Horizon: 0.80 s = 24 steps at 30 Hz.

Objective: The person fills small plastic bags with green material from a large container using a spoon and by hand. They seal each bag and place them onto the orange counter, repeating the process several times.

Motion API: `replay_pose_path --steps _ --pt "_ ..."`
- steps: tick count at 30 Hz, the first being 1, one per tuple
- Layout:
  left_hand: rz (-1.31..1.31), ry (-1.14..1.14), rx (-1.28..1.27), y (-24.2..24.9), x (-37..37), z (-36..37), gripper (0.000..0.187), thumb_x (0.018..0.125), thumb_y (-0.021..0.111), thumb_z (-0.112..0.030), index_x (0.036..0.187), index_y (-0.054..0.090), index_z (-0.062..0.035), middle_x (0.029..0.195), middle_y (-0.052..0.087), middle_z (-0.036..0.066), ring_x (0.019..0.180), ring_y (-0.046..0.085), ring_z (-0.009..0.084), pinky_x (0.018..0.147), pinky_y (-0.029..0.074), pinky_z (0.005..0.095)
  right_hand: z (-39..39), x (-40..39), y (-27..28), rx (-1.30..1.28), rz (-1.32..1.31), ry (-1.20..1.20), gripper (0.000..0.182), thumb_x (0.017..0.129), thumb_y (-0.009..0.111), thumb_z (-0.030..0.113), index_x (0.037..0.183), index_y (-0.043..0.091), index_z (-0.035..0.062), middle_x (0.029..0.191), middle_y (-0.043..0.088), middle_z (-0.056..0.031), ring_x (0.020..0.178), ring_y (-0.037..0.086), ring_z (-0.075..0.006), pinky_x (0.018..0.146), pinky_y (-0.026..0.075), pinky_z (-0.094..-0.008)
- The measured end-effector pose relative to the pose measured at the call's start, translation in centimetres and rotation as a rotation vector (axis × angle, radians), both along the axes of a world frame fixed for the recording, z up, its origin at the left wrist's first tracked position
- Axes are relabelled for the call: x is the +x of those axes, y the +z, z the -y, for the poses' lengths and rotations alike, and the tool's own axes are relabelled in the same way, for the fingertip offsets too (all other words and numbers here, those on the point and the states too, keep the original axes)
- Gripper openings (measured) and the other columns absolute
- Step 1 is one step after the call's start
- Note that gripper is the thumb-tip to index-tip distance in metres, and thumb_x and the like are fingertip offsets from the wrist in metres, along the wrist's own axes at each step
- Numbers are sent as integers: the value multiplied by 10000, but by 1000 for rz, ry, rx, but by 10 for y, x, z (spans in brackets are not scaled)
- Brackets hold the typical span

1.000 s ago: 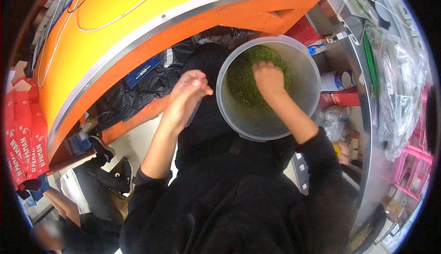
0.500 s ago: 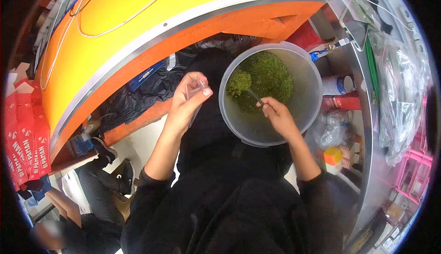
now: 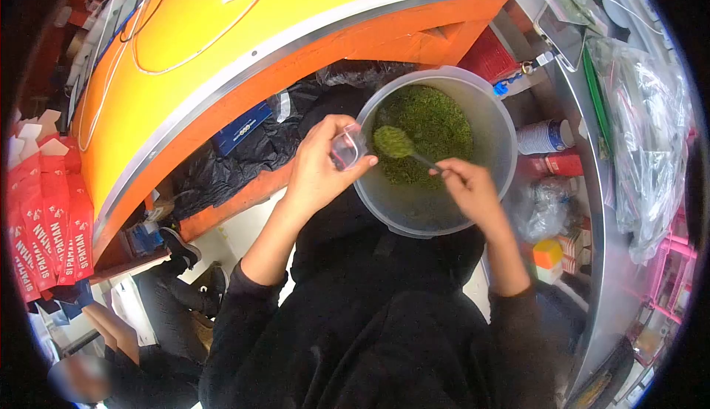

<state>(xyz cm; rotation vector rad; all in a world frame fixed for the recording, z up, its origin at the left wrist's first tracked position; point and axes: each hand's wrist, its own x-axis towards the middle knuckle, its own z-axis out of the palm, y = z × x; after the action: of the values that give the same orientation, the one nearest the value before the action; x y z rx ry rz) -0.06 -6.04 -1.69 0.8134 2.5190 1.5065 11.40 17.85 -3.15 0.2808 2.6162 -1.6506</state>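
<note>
A large translucent tub (image 3: pixel 503 139) stands in front of my body, with chopped green herbs (image 3: pixel 444 120) over its bottom. My right hand (image 3: pixel 467 187) grips the dark handle of a spoon (image 3: pixel 420 159); the spoon's bowl, over the left part of the tub, carries a mound of green. Left of the tub's rim, my left hand (image 3: pixel 322 165) is curled around a small clear plastic bag or pouch (image 3: pixel 347 147), whose mouth faces up toward the spoon. The bag's lower part is hidden by the hand.
A yellow counter (image 3: pixel 192 32) curves across the top left. Red printed packets (image 3: pixel 52 224) hang at the left. Stacked cups (image 3: pixel 542 137) and plastic bags (image 3: pixel 643 135) are at the right. Another person (image 3: pixel 148 364) is at the lower left.
My left hand has moved right, closer to the tub's rim, and turned so the clear bag's opening shows. The spoon's load is smaller and smoother, and my right hand has shifted slightly right.
</note>
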Motion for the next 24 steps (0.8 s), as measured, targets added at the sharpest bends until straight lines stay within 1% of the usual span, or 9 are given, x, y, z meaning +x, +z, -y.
replay_pose_path --steps 1,4,6,9,10,13,16,18,24 --pt "-112 -23 -57 3 -4 -3 465 634 795 -126 1016 544 -44 928 576 44 805 544 162 729 437 275 -7 -1 8 -2 -87 -12 191 847 505 63 941 661 6 638 592 -76 557 493 -99 548 407 -252" --pt "-348 -103 -188 25 -6 -18 513 608 792 -177 1047 555 -60 926 586 106 845 556 294 760 432 378 -25 -3 58 89 21 40 191 825 520 85 923 669 15 633 599 -102 568 534 -124 557 428 -271" --pt "-429 -196 -265 31 -2 -33 528 612 791 -188 1065 549 -69 892 574 95 848 556 283 754 417 382 -24 -5 82 193 101 120 187 804 527 100 892 673 23 649 615 -130 577 588 -175 566 456 -307" --pt "-524 -276 -236 20 10 -58 580 612 784 -214 1113 523 -81 850 550 82 856 551 269 742 399 381 -4 -10 86 447 -31 198 171 770 549 135 847 664 35 715 632 -171 633 629 -295 599 492 -378" --pt "-502 -277 -228 11 15 -68 616 599 793 -227 1129 518 -77 865 557 85 863 551 270 748 399 379 7 -11 81 560 -123 183 156 763 568 166 823 652 50 762 638 -171 701 619 -361 646 499 -439" --pt "-447 -224 -173 22 16 -78 692 578 806 -247 1173 503 -63 901 575 88 883 558 266 778 398 376 20 -10 84 966 -220 203 167 731 593 142 867 664 78 708 577 -76 711 611 -261 618 485 -419" --pt "-387 -238 -195 36 10 -77 718 575 803 -251 1200 500 -66 912 588 87 888 569 259 812 396 372 17 -8 98 1101 -442 176 218 708 589 127 905 669 80 733 542 -47 730 568 -211 614 462 -361" --pt "-241 -329 -296 33 1 -74 604 615 769 -228 1153 535 -84 907 600 87 879 584 261 855 387 371 18 -4 96 1097 -424 178 244 704 595 121 933 674 90 753 540 -46 740 557 -208 626 452 -345" --pt "-227 -362 -31 9 -4 -71 443 645 735 -174 1029 542 -69 922 599 94 930 580 289 850 400 383 -1 2 100 996 -388 106 261 689 608 69 935 685 112 766 548 -43 729 557 -224 636 454 -347"
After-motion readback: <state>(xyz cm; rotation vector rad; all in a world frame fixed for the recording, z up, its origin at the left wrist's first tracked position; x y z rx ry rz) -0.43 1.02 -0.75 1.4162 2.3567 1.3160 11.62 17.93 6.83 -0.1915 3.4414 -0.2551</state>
